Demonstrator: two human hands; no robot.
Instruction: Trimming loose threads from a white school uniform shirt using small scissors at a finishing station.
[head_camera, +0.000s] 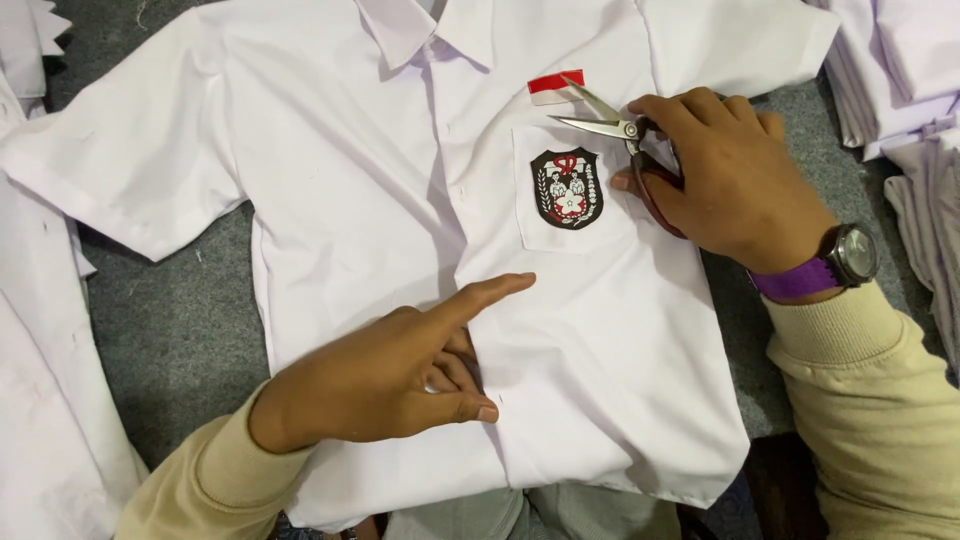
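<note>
Head view, looking straight down. White short-sleeved shirt (590, 350) lies flat and face up across the middle of the frame, collar at top centre, on a grey felt-like surface (170, 320). Chest pocket right of centre carries a dark shield-shaped badge (567, 187); just above the pocket sits a small red-and-white patch (556, 86).

Right hand (735, 185), upper right of the frame, grip closed around the dark handles of a pair of scissors (620, 135). Blades are slightly parted, tips pointing left, lying over the pocket's top edge just below the patch. Purple-strapped wristwatch (835, 265) on that wrist, cream sleeve below it.

Left hand (400, 375), lower centre, presses on the shirt front near the button placket. Index finger stretched toward the pocket, other fingers curled under, thumb lying along the cloth; it holds nothing, only rests on the fabric.

More white garments at the left edge (40, 420). Pale folded clothes stacked at the upper right (900, 70).
</note>
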